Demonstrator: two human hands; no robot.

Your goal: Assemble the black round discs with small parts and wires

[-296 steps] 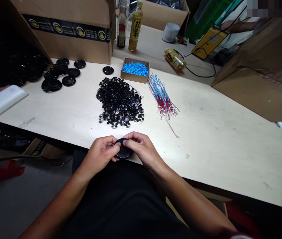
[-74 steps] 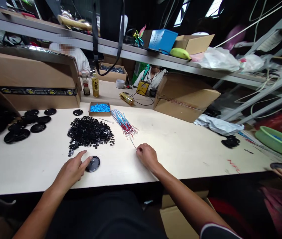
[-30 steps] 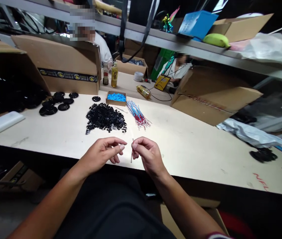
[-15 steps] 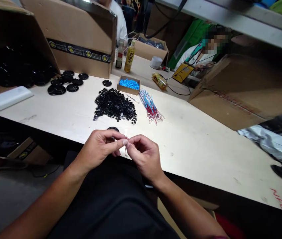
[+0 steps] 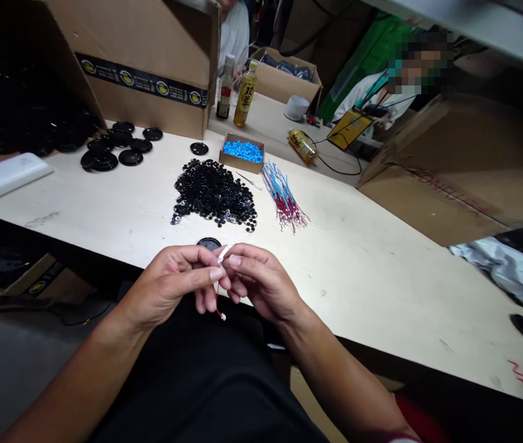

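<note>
In front of my body, my left hand (image 5: 176,280) pinches a thin red wire (image 5: 217,300) between thumb and fingers. A small white plug (image 5: 223,317) dangles at its lower end. My right hand (image 5: 266,280) is closed at the same spot, thumb against fingers, with a narrow white strip (image 5: 227,250) rising between the two hands. Whether the strip belongs to the wire is hard to see. Just behind the fingertips lies a round black disc (image 5: 208,243), partly covered. Beyond it spreads a heap of small black rings (image 5: 215,194).
Right of the heap lies a bundle of red, blue and white wires (image 5: 285,195). Behind are a thin pointed tool (image 5: 249,181) and a small box (image 5: 242,164) of blue pieces. Black discs (image 5: 131,157), a white power bank (image 5: 10,176), large cartons and bottles surround the table; a person sits opposite.
My fingers have shifted on the wire, and its red end with the white plug now hangs lower in view. The white strip, upright before, now leans right. The camera view has shifted slightly.
</note>
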